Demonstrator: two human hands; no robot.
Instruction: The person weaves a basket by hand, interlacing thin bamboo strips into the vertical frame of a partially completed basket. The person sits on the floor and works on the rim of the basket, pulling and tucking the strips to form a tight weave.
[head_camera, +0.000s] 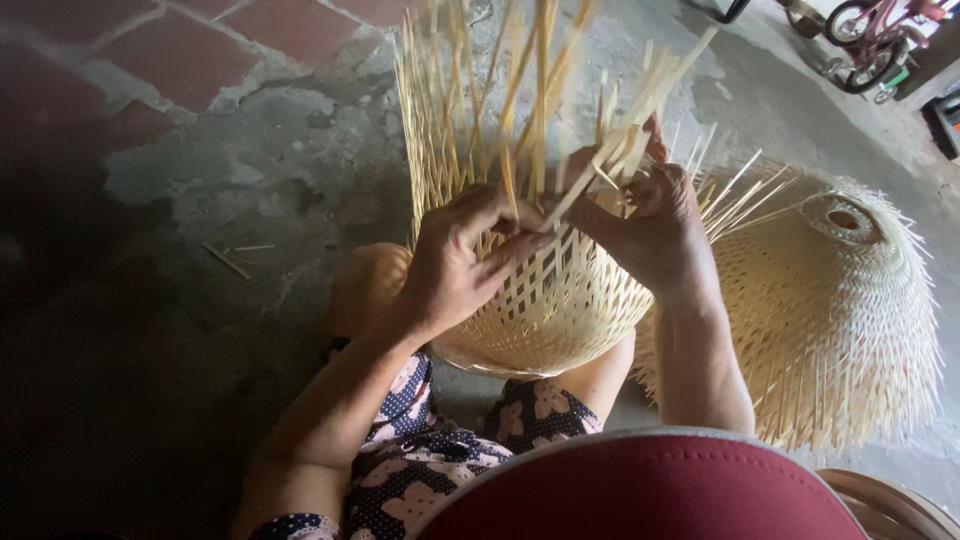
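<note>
We saw a half-woven bamboo basket (545, 310) resting between the person's knees, its rounded, finished part near the lap and its loose pale strips (480, 90) fanning upward toward the far side of the scene. The left hand (455, 265) lay against the basket's woven wall, its fingers (505, 252) closed together on a strip at the edge of the weave. The right hand (650, 225) sat just to the right of it, at the top of the weave, its fingers clamped on a small bundle of flat strips (640, 110) that slanted up and to the right. The two hands were almost touching.

To the right, on the concrete floor (260, 190), lay a second woven basket (830, 310), a larger cone-shaped one on its side with a small round ring at its far end and strip ends bristling along its near rim. A few stray slivers (235, 255) lay on the floor to the left. Far right stood a small pink bicycle (880, 35). We saw no packages, labels or signs.
</note>
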